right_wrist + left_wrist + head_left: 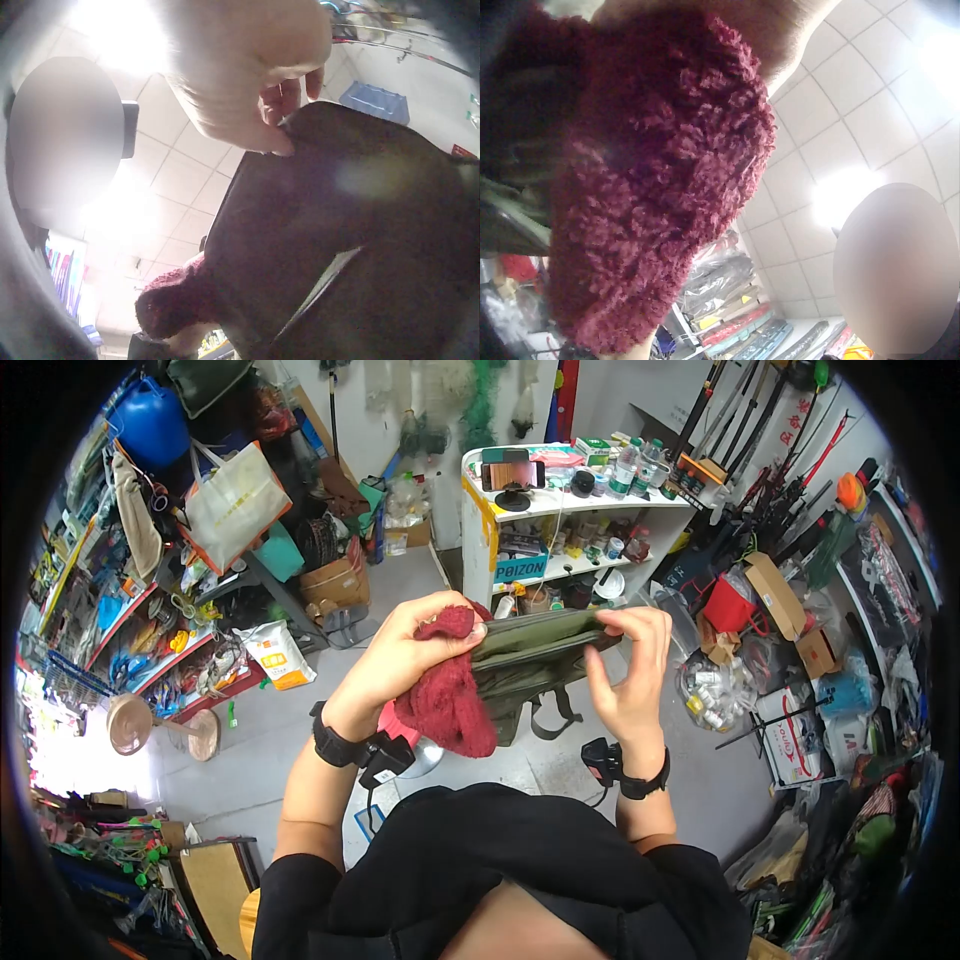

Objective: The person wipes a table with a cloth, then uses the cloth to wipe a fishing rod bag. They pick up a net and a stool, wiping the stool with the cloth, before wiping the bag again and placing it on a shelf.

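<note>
My left hand (405,645) grips a fuzzy dark-red cloth (450,705) at the left end of an olive-green bag (535,665), thumb lying over the cloth by the bag's top edge. The cloth hangs down over that end and fills much of the left wrist view. At the bag's other top corner, my right hand (635,665) pinches the edge between thumb and fingers. The bag's mouth gapes upward, showing a green lining, and a dark strap (555,725) dangles below. In the right wrist view the bag's dark side (322,202) hides most of what lies behind.
Ahead stands a white shelf unit (590,505) with a phone on a stand (513,475), bottles and jars. Cluttered shelves (150,620) line the left. Cardboard boxes (775,595), a plastic bag of cans (715,695) and fishing rods crowd the right. Grey tiled floor (240,780) lies below.
</note>
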Motion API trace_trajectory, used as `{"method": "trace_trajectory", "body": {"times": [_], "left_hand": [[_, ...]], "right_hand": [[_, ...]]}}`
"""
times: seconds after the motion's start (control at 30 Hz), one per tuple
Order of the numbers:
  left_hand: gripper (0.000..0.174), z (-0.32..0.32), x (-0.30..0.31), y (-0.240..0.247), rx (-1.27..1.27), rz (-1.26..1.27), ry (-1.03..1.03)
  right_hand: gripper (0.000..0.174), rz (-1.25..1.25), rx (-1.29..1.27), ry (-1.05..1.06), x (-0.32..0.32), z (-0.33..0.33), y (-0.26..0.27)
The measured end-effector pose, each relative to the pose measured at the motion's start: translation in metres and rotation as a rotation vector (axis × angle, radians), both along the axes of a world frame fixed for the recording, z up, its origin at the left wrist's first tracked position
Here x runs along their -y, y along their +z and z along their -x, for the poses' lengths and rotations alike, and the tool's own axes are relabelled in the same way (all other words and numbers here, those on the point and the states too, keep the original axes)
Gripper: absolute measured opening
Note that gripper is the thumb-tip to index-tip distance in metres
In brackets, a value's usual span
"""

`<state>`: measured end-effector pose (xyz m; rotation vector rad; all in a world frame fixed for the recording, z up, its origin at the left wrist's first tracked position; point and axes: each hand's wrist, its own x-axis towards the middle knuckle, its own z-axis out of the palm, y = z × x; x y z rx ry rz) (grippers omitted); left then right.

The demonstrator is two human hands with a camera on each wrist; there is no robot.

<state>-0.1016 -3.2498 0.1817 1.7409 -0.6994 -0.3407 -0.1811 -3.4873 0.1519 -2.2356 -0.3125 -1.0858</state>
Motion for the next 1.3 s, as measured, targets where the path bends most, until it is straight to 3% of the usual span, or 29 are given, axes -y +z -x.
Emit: {"method": "trace_trajectory", "body": {"times": [0.03,0.13,0.17,0.2,0.3,0.53,0.6,0.67,0.73,0.8,0.83,0.87,0.93,0.97,1.0,1.07,1.3], "left_hand": [[0.016,0.0,0.003,-0.005,0.009,0.067,0.0],[0.015,0.001,0.01,-0.009,0.016,0.146,0.022],[0.014,-0.002,0.012,-0.008,0.027,0.153,0.05],[0.013,-0.008,0.013,-0.008,0.064,0.13,0.15],[0.014,-0.033,0.007,-0.019,0.008,0.197,0.199],[0.017,-0.047,0.005,-0.018,0.215,0.219,0.201],[0.017,-0.051,0.005,-0.017,0.45,0.082,0.347],[0.016,-0.029,0.01,0.009,0.556,0.164,0.47],[0.028,-0.003,0.012,0.035,0.868,0.157,0.314],[0.044,0.022,0.033,0.045,0.782,0.139,-0.171],[0.049,0.026,0.048,0.03,0.649,0.021,-0.327],[0.048,0.024,0.058,0.019,0.952,-0.012,-0.217],[0.047,0.036,0.053,0.012,0.85,-0.363,-0.198],[0.047,0.034,0.052,0.011,0.849,-0.276,-0.188],[0.048,0.031,0.054,0.004,0.946,-0.113,-0.104],[0.047,0.027,0.045,0.002,0.905,-0.155,-0.067],[0.041,0.024,0.008,-0.007,0.848,-0.22,-0.026]], "right_hand": [[0.041,0.172,0.042,-0.032,-0.001,0.003,0.009],[0.025,0.306,0.066,0.043,-0.011,0.006,0.024],[0.015,0.289,0.054,0.107,-0.01,0.003,0.021],[0.015,0.29,0.053,0.107,-0.009,0.004,0.02],[0.015,0.292,0.017,0.296,-0.006,0.014,0.016],[0.022,0.23,-0.004,0.302,-0.002,0.001,0.01],[0.022,0.199,0.019,0.247,-0.001,-0.005,0.002],[0.023,0.17,0.048,0.188,-0.001,-0.012,-0.001],[0.025,0.132,0.088,0.205,-0.004,-0.018,-0.003],[0.021,0.144,0.121,0.2,-0.008,-0.021,-0.003],[0.017,0.12,0.245,0.118,0.002,-0.03,-0.039],[0.021,-0.285,-0.029,0.285,-0.006,-0.025,-0.047],[0.028,-0.492,0.016,0.385,-0.011,-0.021,-0.039],[0.029,-0.373,0.061,0.338,-0.013,-0.016,-0.029],[0.029,-0.657,-0.121,0.459,-0.012,-0.013,-0.034],[0.03,-0.34,0.02,0.235,-0.018,-0.013,-0.02],[0.022,-0.299,0.093,0.22,-0.002,-0.019,-0.014]]}}
